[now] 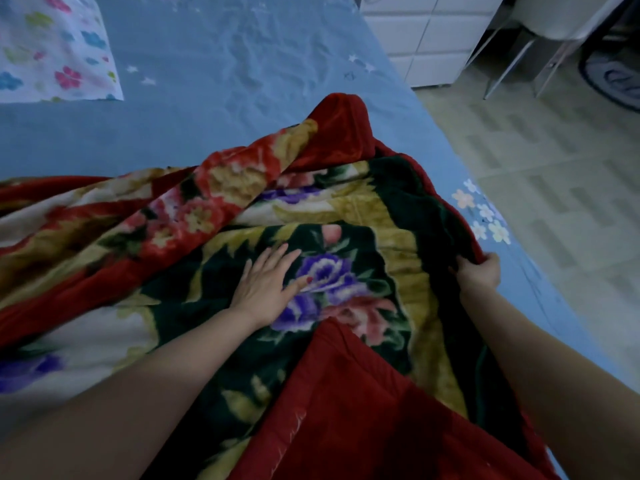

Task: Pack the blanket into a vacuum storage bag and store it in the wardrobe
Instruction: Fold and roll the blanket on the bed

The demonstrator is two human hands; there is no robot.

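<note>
Bedroom, dim light. Bed (pixel 214 109) with a blue sheet is taking up most of the view; the sheet is carrying small white stars and a pale flower print near its right edge. White pillow (pixel 52 43) with coloured flowers is sitting at the top left corner of the bed. Tiled floor (pixel 554 188) is running along the right side, with white drawer fronts (pixel 429 36) and thin metal legs (pixel 502 67) of some furniture at top right; can't tell what that piece is.

Blanket (pixel 346 209) is lying on the bed, bunched and partly folded, red with a dark green field and purple, pink and gold flowers. Its plain red underside is showing in a turned-over flap near me and in a raised fold at the far end.

My left hand (pixel 266 285) is resting flat on the blanket's green floral area, fingers straight and spread, released, gripping nothing. My right hand (pixel 479 275) is grasping the blanket's red edge at the right side of the bed, fingers curled round the fabric, lifting that edge slightly off the sheet.

Not seeing any bag or other container in view.
</note>
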